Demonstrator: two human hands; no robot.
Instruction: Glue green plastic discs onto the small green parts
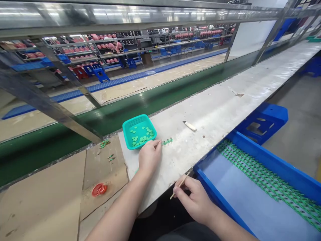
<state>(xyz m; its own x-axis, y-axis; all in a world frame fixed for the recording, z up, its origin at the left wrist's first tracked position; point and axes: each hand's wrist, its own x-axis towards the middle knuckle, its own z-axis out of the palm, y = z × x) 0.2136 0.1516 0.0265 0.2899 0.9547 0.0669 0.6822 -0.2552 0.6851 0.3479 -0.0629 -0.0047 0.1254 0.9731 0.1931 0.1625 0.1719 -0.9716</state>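
My left hand (150, 155) rests on the white worktop, its fingertips pinched together. It is beside a short row of small green pieces with dark tops (168, 141); whatever sits in the pinch is too small to make out. Just behind that hand stands a turquoise basket (126, 136) with many flat green discs (141, 138) in it. Over the table's front edge, my right hand (192, 197) is closed around a thin wooden paintbrush (178, 186), its dark tip pointing up and to the right.
A utility knife (190, 126) lies on the worktop (225, 107). On cardboard at left are a red dish (99, 189) and small green pieces (104, 144). A blue tray (218, 197) with rows of green pieces is at right, near a blue stool (268, 117). Metal posts (67, 120) rise behind.
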